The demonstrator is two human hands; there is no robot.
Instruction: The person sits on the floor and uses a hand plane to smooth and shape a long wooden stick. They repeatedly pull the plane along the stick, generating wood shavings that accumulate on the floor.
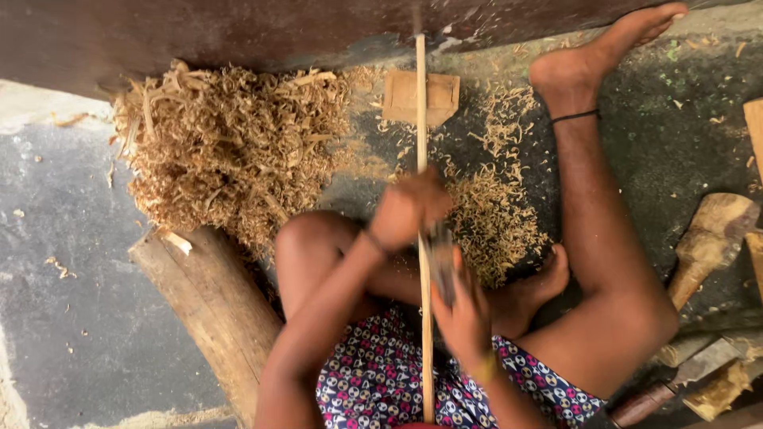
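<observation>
A long thin wooden stick (421, 103) runs from my lap up to the dark wall at the top. My left hand (407, 208) is closed around the stick near its middle. My right hand (462, 311) grips a knife whose blurred blade (439, 258) lies against the stick just below my left hand. Both hands are motion-blurred. I sit on the floor with bare legs folded; my right foot (592, 56) reaches toward the wall.
A large heap of wood shavings (230, 151) lies at upper left, with more shavings (493, 222) beside the stick. A thick log (211, 306) lies at left. A flat wooden block (421, 97) sits behind the stick. A wooden mallet (707, 242) and a chisel-like tool (683, 377) lie at right.
</observation>
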